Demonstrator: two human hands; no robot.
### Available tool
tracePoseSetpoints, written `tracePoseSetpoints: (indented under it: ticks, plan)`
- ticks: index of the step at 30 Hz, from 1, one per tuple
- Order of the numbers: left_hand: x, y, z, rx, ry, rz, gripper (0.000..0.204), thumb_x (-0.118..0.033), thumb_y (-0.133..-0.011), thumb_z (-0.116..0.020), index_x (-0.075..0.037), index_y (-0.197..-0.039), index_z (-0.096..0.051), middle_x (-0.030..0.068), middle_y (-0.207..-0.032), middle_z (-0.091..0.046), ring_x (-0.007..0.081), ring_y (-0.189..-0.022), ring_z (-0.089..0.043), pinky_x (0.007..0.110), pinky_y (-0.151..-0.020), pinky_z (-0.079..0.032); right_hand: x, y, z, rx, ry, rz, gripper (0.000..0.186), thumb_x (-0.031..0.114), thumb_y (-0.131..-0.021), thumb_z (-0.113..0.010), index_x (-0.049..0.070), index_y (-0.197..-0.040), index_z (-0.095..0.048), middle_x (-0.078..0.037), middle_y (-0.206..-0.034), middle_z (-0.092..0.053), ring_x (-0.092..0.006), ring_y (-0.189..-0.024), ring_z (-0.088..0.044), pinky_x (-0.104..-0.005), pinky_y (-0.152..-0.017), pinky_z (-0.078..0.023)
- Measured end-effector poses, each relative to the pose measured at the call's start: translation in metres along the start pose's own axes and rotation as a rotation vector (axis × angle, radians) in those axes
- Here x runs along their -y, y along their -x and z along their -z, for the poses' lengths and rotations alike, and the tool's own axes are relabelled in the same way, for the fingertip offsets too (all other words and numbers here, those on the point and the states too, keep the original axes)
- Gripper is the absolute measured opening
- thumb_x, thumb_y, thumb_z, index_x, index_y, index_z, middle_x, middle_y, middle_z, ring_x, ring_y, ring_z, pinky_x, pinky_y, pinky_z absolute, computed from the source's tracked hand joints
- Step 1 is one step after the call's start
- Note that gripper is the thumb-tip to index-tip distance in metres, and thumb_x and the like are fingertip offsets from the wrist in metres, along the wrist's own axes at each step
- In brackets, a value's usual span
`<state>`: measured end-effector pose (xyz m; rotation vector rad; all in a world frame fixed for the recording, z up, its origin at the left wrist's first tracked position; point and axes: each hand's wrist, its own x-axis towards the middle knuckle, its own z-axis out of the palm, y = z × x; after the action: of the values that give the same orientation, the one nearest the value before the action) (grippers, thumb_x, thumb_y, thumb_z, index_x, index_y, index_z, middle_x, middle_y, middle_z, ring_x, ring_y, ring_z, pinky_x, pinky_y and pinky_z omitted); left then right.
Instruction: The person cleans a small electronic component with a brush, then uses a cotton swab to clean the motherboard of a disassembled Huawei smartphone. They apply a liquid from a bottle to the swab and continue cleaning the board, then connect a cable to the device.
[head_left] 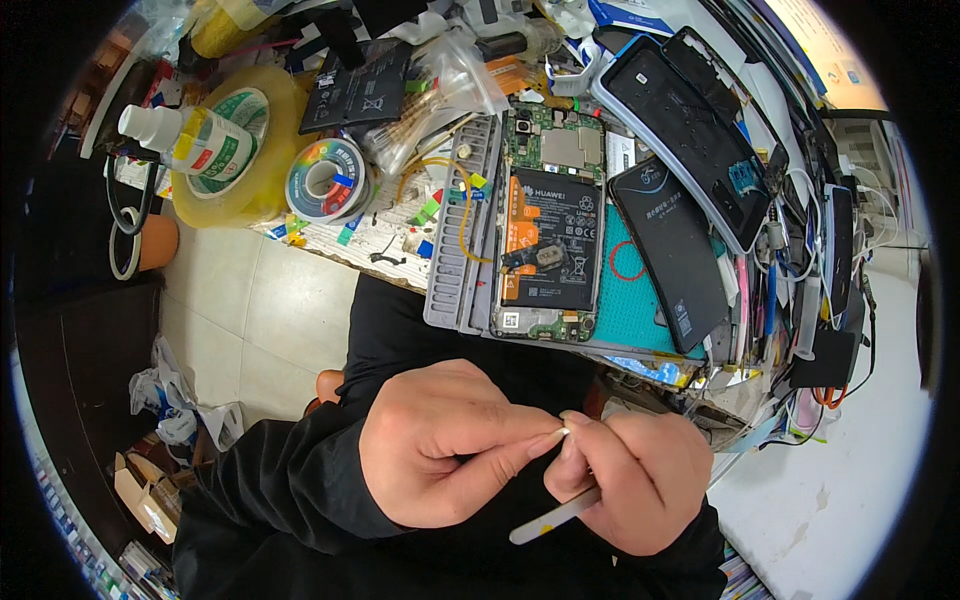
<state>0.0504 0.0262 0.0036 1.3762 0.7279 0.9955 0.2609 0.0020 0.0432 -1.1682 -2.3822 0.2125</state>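
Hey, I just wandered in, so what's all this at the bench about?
A person is doing fine work with both hands. The left hand and the right hand meet at their fingertips; anything tiny pinched there is too small to make out. The right hand also holds a slim metal tool. Beyond them lies an opened phone, its circuit board and battery exposed, with a dark panel to its right. Neither hand touches the phone.
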Motion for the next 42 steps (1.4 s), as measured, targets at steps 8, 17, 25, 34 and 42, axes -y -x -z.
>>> tracePoseSetpoints:
  ticks: [8,17,25,34,42]
  plan:
    - [-0.011,-0.006,0.008,0.039,-0.039,-0.042,0.018,0.006,-0.084,-0.071,0.002,-0.101,-0.076,0.0117,-0.068,-0.068,0.0254,-0.055,-0.064,0.033,-0.052,-0.046,0.003,-0.009,0.007,-0.141,0.104,-0.236,0.025,0.003,-0.073,-0.075,0.005,-0.098,-0.074,-0.004,-0.077,-0.060,-0.0205,-0.058,-0.058,-0.0309,-0.050,-0.045]
    - [-0.013,-0.006,0.006,-0.030,-0.055,0.047,0.020,0.003,-0.085,-0.073,0.001,-0.105,-0.076,0.0073,-0.070,-0.071,0.0204,-0.059,-0.066,0.031,-0.058,-0.047,-0.002,-0.014,0.001,-0.135,-0.240,-0.270,0.031,-0.003,-0.076,-0.078,0.002,-0.106,-0.074,-0.007,-0.085,-0.063,-0.0199,-0.067,-0.064,-0.0291,-0.056,-0.051]
    - [-0.010,-0.004,0.006,-0.033,-0.058,0.075,0.020,0.002,-0.085,-0.073,-0.001,-0.104,-0.076,0.0086,-0.069,-0.069,0.0218,-0.059,-0.064,0.031,-0.059,-0.046,0.001,-0.016,0.002,-0.062,-0.262,-0.222,0.031,0.001,-0.076,-0.080,0.000,-0.107,-0.073,-0.007,-0.087,-0.063,-0.0193,-0.066,-0.064,-0.0284,-0.055,-0.051]
    - [-0.003,-0.009,0.007,-0.006,0.093,-0.055,0.019,0.007,-0.087,-0.068,0.004,-0.104,-0.075,0.0129,-0.069,-0.068,0.0264,-0.054,-0.062,0.034,-0.050,-0.044,0.009,-0.014,-0.005,-0.119,-0.144,-0.240,0.024,0.006,-0.074,-0.082,0.003,-0.096,-0.073,-0.007,-0.086,-0.062,-0.0198,-0.061,-0.062,-0.0293,-0.052,-0.049]
    - [-0.011,-0.017,0.009,0.002,0.047,-0.113,0.022,0.008,-0.086,-0.067,0.004,-0.106,-0.075,0.0127,-0.068,-0.067,0.0280,-0.055,-0.062,0.035,-0.051,-0.044,0.012,-0.014,-0.006,-0.217,-0.062,-0.276,0.020,0.006,-0.078,-0.076,0.005,-0.097,-0.069,-0.008,-0.087,-0.062,-0.0228,-0.065,-0.063,-0.0316,-0.055,-0.052]
